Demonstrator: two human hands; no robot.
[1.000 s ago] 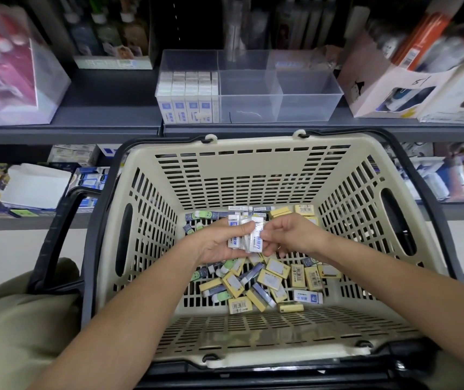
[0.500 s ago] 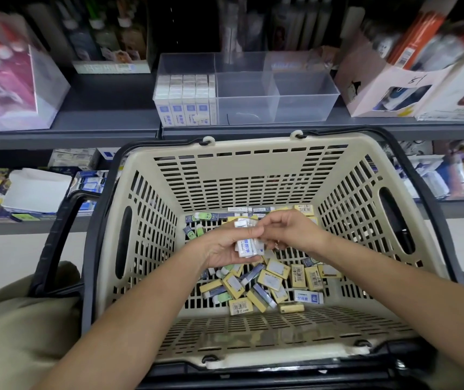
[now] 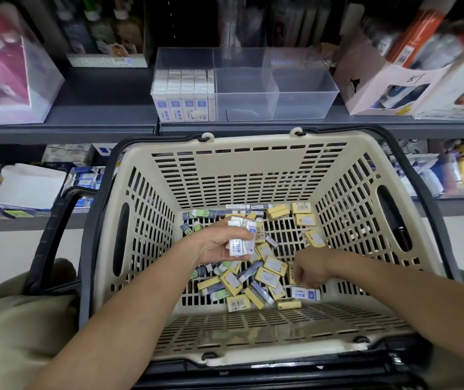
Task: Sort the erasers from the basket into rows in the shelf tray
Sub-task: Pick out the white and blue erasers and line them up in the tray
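Observation:
A beige slotted basket (image 3: 233, 164) holds several loose erasers (image 3: 270, 273), mostly yellow-sleeved, some white and blue or green. My left hand (image 3: 214, 246) is raised over the pile and grips a small stack of white erasers (image 3: 239, 243) with blue labels. My right hand (image 3: 308, 273) is down at the basket floor on the right, fingers curled among the erasers beside a white and blue eraser (image 3: 305, 294); what it holds is hidden. On the shelf behind stands the clear shelf tray (image 3: 303, 94), its left compartment filled with rows of white erasers (image 3: 183, 94).
The tray's middle and right compartments hold nothing visible. A pink cardboard box (image 3: 365, 80) stands right of the tray, a clear box (image 3: 8, 80) with red items at far left. Black basket handles (image 3: 56, 235) flank the rim. Lower shelves carry more stationery.
My right hand has left the stack and dropped down to the right onto the basket floor. My left hand keeps the white erasers, held slightly higher and alone.

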